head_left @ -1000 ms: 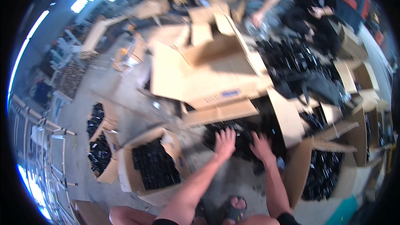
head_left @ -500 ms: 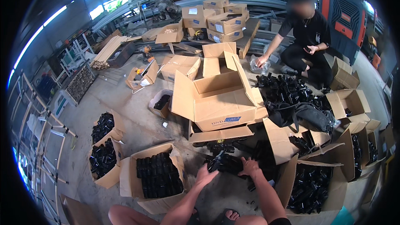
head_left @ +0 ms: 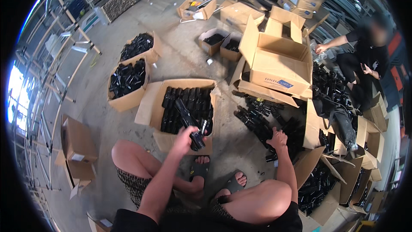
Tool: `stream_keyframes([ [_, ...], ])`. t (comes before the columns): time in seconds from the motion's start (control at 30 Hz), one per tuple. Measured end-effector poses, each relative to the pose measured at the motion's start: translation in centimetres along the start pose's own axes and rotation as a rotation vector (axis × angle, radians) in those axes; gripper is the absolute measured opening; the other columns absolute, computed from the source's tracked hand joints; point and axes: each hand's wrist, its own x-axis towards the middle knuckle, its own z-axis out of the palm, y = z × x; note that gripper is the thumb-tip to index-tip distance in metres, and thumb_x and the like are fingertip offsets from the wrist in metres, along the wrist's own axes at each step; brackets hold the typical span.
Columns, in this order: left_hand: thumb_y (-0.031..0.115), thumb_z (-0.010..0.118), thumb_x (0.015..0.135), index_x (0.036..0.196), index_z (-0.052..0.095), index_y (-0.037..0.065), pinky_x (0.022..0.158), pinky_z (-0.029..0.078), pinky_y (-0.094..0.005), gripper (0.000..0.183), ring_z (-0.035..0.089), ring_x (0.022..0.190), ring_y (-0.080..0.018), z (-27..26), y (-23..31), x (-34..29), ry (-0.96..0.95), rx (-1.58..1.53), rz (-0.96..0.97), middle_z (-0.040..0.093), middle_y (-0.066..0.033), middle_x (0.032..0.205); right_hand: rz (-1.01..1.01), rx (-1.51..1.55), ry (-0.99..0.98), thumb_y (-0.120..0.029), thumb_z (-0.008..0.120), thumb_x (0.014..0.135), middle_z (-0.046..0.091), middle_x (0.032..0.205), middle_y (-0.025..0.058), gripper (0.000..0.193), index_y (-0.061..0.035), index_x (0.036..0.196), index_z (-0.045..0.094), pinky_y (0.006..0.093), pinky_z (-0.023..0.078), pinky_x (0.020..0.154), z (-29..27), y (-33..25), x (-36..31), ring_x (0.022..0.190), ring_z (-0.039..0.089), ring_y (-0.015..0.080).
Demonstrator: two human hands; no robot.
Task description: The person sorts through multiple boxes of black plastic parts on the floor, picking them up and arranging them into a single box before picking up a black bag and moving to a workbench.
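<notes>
My left hand point(head_left: 184, 141) is closed around a long black plastic part point(head_left: 186, 115), tilted over the near side of an open cardboard box point(head_left: 185, 83). Neat rows of similar black parts point(head_left: 171, 103) fill that box. To the right, my right hand point(head_left: 278, 139) is at a loose heap of black parts point(head_left: 253, 120) on the floor, fingers apart and touching the heap; nothing is plainly gripped in it. The exact kind of these dark parts is too hard to make out.
A large open carton point(head_left: 274, 66) stands beyond the heap. Two boxes of black pieces point(head_left: 128, 79) are at left, and another box point(head_left: 319, 189) is close on my right. A co-worker point(head_left: 365, 56) sits at far right near a black bag point(head_left: 341, 120). Metal frames point(head_left: 51, 81) line the left.
My left hand has moved from the heap to the box at left, carrying a black part. My right hand stays by the heap. The view has swung left and down.
</notes>
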Motion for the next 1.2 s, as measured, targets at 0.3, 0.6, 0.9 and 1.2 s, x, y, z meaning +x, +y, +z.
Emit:
stream_keyframes([
  [0.3, 0.012, 0.061, 0.084, 0.106, 0.055, -0.001, 0.061, 0.058, -0.0365, 0.027, 0.065, 0.068, -0.0221, -3.5, 2.6, 3.0, 0.222, 0.302, 0.117, 0.064, -0.0142, 0.087, 0.029, 0.047, 0.098, -0.038, 0.082, 0.063, 0.054, 0.112, 0.0179, 0.078, -0.0067, 0.123, 0.044, 0.0431, 0.053, 0.085, 1.0, 0.0, -2.4, 0.107, 0.057, 0.0348],
  [0.6, 0.015, 0.067, 0.08, 0.106, 0.059, 0.006, 0.074, 0.053, -0.0381, 0.029, 0.062, 0.081, -0.0172, -0.9, -1.2, 10.8, 0.324, 0.433, -0.044, 0.061, -0.0033, 0.093, 0.062, 0.046, 0.08, -0.042, 0.079, 0.065, 0.054, 0.114, 0.0199, 0.077, -0.0063, 0.124, 0.046, 0.0428, 0.053, 0.088, 0.9, 0.0, -2.2, 0.109, 0.056, 0.0369],
  [0.9, 0.011, 0.065, 0.083, 0.104, 0.055, 0.003, 0.07, 0.059, -0.0415, 0.024, 0.07, 0.079, -0.0244, -6.2, -0.1, 8.7, 0.262, 0.376, -0.138, 0.067, -0.0109, 0.089, 0.054, 0.073, 0.091, -0.041, 0.079, 0.065, 0.054, 0.115, 0.0199, 0.074, -0.0069, 0.122, 0.046, 0.043, 0.053, 0.088, 0.9, -0.7, -2.2, 0.11, 0.055, 0.0368],
  [1.2, 0.035, 0.077, 0.081, 0.121, 0.053, -0.003, 0.089, 0.053, -0.0483, 0.06, 0.057, 0.116, -0.0321, -5.2, -0.6, 9.5, 0.338, 0.877, -0.085, 0.061, -0.0208, 0.119, 0.066, 0.074, 0.116, -0.041, 0.08, 0.065, 0.053, 0.114, 0.0185, 0.072, -0.0069, 0.119, 0.047, 0.0426, 0.055, 0.085, 0.8, -0.2, -2.4, 0.111, 0.054, 0.0352],
])
